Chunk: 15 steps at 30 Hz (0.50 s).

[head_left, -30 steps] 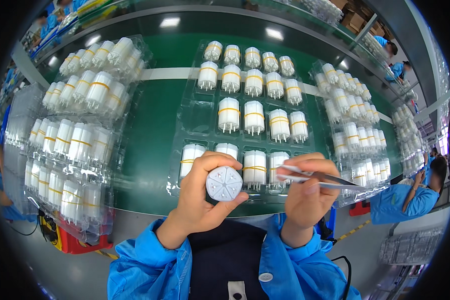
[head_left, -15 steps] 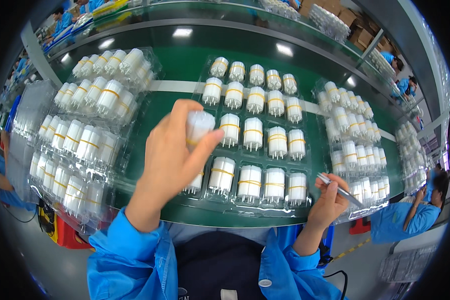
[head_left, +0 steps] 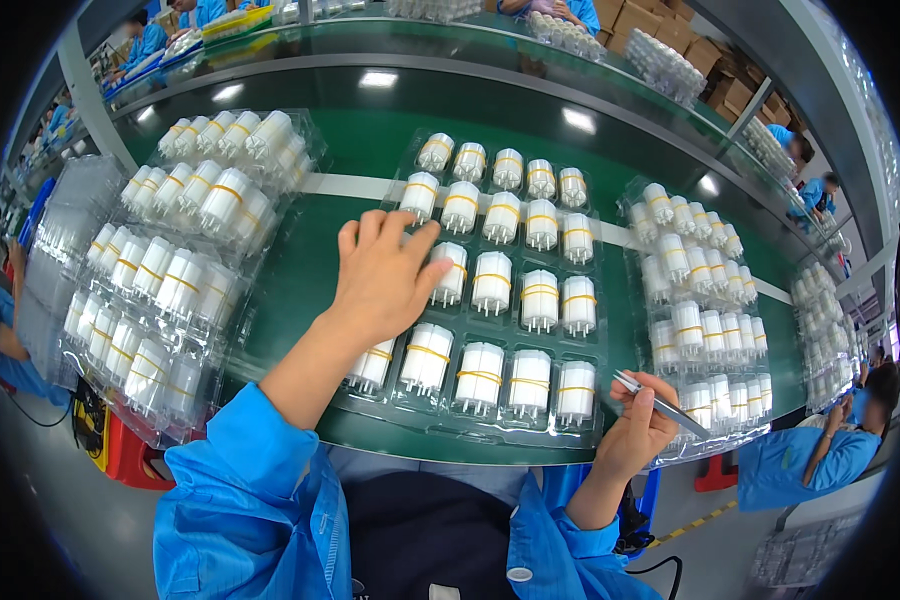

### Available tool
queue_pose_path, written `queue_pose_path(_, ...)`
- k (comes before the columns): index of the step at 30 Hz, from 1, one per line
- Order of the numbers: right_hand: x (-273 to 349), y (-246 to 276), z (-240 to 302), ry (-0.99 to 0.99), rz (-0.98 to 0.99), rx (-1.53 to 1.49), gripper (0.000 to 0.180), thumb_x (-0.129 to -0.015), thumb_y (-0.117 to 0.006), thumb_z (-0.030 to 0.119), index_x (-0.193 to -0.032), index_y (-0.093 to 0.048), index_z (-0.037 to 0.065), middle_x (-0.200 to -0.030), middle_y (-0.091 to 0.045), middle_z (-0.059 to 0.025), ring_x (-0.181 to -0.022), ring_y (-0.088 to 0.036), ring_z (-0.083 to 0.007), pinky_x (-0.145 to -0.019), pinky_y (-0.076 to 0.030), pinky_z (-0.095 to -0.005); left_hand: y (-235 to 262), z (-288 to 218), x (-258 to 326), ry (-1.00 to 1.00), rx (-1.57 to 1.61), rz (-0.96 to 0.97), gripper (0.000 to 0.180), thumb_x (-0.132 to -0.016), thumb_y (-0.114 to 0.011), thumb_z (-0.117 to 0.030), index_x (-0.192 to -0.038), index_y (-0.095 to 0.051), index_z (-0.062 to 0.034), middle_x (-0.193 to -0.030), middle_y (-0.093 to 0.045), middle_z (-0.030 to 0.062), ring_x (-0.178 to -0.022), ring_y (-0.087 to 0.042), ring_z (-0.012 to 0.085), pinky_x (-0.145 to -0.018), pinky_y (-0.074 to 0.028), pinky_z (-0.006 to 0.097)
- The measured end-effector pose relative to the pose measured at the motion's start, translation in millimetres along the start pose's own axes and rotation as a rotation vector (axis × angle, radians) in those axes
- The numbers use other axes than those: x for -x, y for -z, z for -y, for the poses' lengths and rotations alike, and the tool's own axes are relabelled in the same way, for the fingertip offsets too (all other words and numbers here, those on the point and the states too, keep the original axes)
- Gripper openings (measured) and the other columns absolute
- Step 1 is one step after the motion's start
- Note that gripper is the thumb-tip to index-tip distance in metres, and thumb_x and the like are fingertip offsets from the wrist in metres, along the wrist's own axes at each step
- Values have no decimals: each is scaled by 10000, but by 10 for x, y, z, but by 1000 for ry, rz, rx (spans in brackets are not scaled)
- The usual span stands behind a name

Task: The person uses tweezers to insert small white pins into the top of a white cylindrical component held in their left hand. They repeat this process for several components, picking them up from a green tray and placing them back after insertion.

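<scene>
White cylinders (head_left: 491, 292) are set in 4 rows in the clear tray (head_left: 470, 428) at the middle of the desk (head_left: 300, 260); more of them are packed toward the desk's left and right edges. In the middle tray 19 can be counted: 5 in the far row, 5 in the 2nd, 4 in the 3rd and 5 along the near edge. The left end of the 3rd row is covered by the left hand (head_left: 380, 285), so the tray is judged full or nearly so. That hand's fingers are spread at the tray's left edge; whether anything is held beneath cannot be told. Tweezers (head_left: 675, 407) are gripped in the right hand (head_left: 638, 430), beside the near right corner. Each cylinder is plain white, wrapped by yellow bands (head_left: 479, 376), with thin pins pointed toward the near edge.
</scene>
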State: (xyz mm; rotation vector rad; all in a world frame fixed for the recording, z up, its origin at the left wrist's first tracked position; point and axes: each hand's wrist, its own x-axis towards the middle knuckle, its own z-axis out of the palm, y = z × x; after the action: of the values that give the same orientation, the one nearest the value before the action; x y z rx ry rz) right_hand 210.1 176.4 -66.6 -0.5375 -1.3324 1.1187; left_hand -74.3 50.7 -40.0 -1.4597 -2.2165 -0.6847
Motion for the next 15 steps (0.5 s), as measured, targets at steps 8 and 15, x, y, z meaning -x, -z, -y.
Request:
queue_pose_path(8,13,32,-11,66,-32,20,213,-951,-605,142,-1029,-619,-57,-943,-662,-181,-792,-673,-200,-702,-552,-289,301,-163,53,-212,395,126,410,-815,-733,-152,-1162,-523,-93,-1233,-607,111,-1141,-550,291,-1062,-266,505)
queue_pose_path(15,68,-234,394,216,21,-46,272,-948,-613,198,-1045,-586,-55,-958,-605,-190,-743,-640,-211,-672,-555,-288,646,-432,369,51,859,-71,637,-716,-818,-97,-1279,-529,-24,-1155,-649,135,-1069,-597,294,-913,-451,407)
